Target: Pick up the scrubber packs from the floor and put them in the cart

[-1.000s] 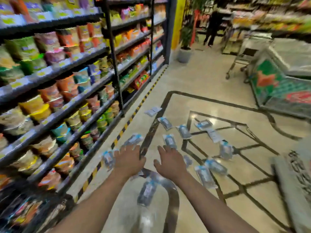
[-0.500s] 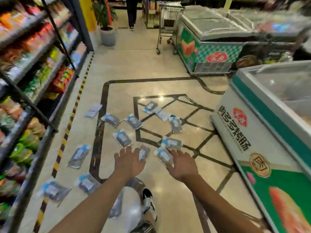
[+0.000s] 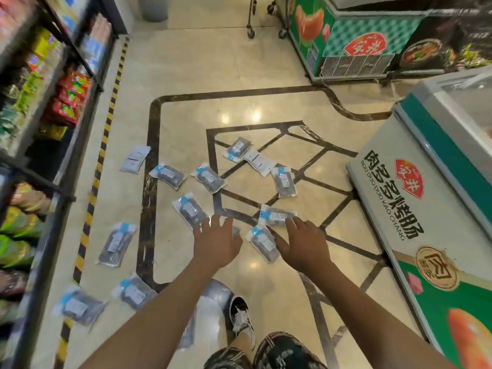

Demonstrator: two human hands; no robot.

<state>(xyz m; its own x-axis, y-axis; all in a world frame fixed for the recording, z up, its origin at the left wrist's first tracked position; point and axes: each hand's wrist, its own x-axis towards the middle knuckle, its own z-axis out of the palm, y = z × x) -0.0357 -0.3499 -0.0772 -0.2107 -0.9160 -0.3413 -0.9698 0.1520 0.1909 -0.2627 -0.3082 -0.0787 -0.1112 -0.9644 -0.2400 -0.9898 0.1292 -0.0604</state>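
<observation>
Both hands reach down and forward over the floor (image 3: 202,75) in the lower middle of the frame, and neither holds anything. The left hand (image 3: 217,243) has its fingers spread and straight, hovering above the tile with its fingertips near the lower edge of one scrubber pack (image 3: 189,210). The right hand (image 3: 303,243) is likewise open with relaxed fingers; it lies just beside a pack (image 3: 262,242) to its left, and its fingertips are at the edge of another pack (image 3: 277,215) above it, though whether they touch it cannot be told. The remaining scrubber packs lie scattered flat on the floor: a cluster in the centre of the frame on the dark inlaid lines, including one (image 3: 209,179), one (image 3: 167,175), one (image 3: 284,181), one (image 3: 237,148) and a pale pack lying face down (image 3: 259,161); further ones sit toward the left, at (image 3: 135,159) and (image 3: 116,244), and two blurred ones in the lower left at (image 3: 134,291) and (image 3: 78,307). Stocked shelves (image 3: 40,107) run down the left edge beside a yellow-and-black striped line. Chest freezers stand at the right (image 3: 399,187) and upper right (image 3: 346,41). The wheels of a cart (image 3: 251,30) show at the top centre, well apart from the packs. A sneaker (image 3: 241,319) shows at the bottom.
</observation>
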